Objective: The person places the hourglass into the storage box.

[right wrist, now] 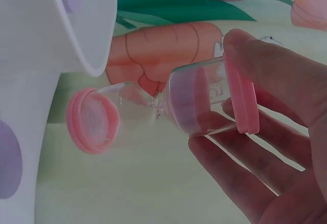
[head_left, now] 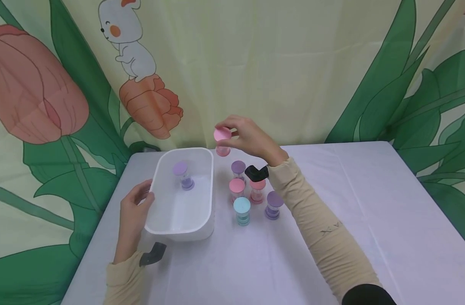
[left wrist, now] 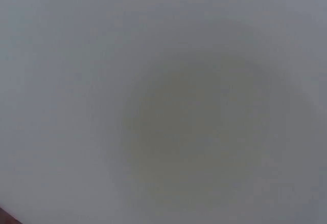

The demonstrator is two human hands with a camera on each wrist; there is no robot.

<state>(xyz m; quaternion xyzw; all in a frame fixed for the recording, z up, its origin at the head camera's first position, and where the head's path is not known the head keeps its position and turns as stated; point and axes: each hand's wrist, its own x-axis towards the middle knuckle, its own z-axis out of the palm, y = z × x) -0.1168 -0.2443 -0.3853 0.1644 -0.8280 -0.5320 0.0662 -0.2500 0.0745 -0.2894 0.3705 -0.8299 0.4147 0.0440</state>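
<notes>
Up by the back edge of the table, my right hand pinches a pink-capped sand timer at its upper cap. In the right wrist view its clear bulbs and both pink end caps show. My left hand holds the left side of a white plastic tub, thumb at the rim. Inside the tub a purple sand timer stands upright. White surface fills the left wrist view, with a sliver of skin in the lower left corner.
Right of the tub several sand timers stand close together: a light blue one, two pink ones and two purple ones. A white cloth covers the table. Behind hangs a printed curtain.
</notes>
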